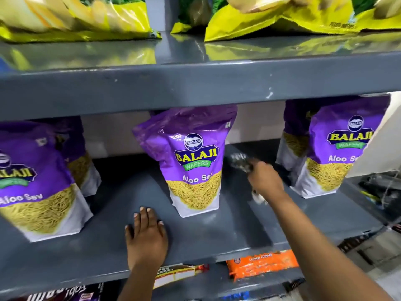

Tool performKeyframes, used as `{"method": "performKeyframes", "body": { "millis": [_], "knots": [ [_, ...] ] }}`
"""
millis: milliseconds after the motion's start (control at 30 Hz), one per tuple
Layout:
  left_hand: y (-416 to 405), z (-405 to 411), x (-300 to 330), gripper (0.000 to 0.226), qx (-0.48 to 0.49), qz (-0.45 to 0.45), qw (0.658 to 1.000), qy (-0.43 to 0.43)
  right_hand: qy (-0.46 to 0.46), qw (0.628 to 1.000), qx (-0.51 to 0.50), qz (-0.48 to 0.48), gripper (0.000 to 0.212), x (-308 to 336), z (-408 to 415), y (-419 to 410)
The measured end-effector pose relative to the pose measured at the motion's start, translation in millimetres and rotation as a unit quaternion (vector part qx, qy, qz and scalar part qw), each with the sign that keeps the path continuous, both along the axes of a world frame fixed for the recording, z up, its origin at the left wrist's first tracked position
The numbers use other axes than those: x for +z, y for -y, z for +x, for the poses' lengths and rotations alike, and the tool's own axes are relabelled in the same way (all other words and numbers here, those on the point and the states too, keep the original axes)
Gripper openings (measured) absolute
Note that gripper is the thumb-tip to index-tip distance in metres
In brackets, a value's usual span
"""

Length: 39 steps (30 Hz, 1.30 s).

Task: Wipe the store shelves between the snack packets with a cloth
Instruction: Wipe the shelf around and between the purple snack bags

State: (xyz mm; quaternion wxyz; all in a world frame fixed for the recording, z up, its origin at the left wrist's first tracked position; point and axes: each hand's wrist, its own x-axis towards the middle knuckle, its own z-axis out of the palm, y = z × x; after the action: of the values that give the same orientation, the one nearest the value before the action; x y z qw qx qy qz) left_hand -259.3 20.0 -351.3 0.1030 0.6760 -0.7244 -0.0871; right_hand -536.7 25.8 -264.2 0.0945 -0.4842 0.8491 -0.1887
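Note:
My right hand (263, 178) is shut on a grey-white cloth (239, 162), blurred by motion, on the grey middle shelf (217, 231) in the gap between the centre purple Aloo Sev packet (191, 161) and the right purple packet (334, 148). A bit of cloth also hangs below my wrist. My left hand (146, 233) lies flat on the shelf, fingers spread, holding nothing, just left of the centre packet. Another purple packet (36, 183) stands at the left, with one more behind it.
Yellow snack bags (282, 18) lie on the upper shelf (195, 83). Under the middle shelf are an orange cashew cookie pack (262, 263) and other packs. A white wall edge (382, 137) stands at the right.

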Motion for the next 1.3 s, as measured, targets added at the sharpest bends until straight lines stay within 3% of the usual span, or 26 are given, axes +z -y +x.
{"method": "performKeyframes", "body": {
  "millis": [100, 167, 267, 400, 600, 700, 933, 1100, 1200, 1300],
  "knots": [
    [2.4, 0.5, 0.5, 0.061, -0.003, 0.013, 1.0, 0.01, 0.062, 0.982, 0.133, 0.117, 0.042, -2.6, 13.9, 52.7],
    [2.3, 1.4, 1.2, 0.056, -0.001, 0.028, 0.999, 0.019, 0.055, 0.969, 0.162, 0.175, 0.039, -2.3, 20.2, 72.5],
    [1.5, 1.7, 1.4, 0.055, -0.013, 0.034, 0.998, 0.041, 0.021, 0.987, 0.108, 0.115, 0.037, 2.2, 15.4, 88.8],
    [3.2, 2.3, -0.6, 0.055, -0.018, 0.04, 0.998, 0.049, 0.012, 0.984, 0.096, 0.15, 0.035, -16.5, 9.0, 97.0],
    [5.4, 3.0, -6.0, 0.057, -0.013, 0.021, 0.999, 0.023, -0.045, 0.979, -0.056, 0.188, 0.073, -20.8, -6.5, 97.1],
    [5.5, 3.4, -7.9, 0.061, -0.008, 0.01, 1.0, 0.004, -0.071, 0.97, -0.058, 0.226, 0.061, -11.0, -1.3, 70.0],
    [2.4, 5.0, -7.0, 0.073, -0.018, -0.004, 1.0, 0.001, -0.127, 0.966, -0.059, 0.218, 0.038, -10.3, 21.2, -18.0],
    [0.7, 6.0, -4.7, 0.073, -0.02, 0.003, 1.0, -0.004, -0.021, 0.973, -0.189, 0.135, 0.035, -21.3, 27.0, -67.2],
    [2.6, 3.7, -4.6, 0.069, -0.025, 0.018, 0.999, -0.018, -0.014, 0.978, -0.207, 0.036, 0.036, -13.3, 26.6, -56.1],
    [0.8, 3.4, -3.5, 0.069, -0.017, 0.02, 1.0, -0.014, -0.013, 0.987, -0.141, 0.07, 0.049, -10.3, 30.2, -16.9]
  ]
}}
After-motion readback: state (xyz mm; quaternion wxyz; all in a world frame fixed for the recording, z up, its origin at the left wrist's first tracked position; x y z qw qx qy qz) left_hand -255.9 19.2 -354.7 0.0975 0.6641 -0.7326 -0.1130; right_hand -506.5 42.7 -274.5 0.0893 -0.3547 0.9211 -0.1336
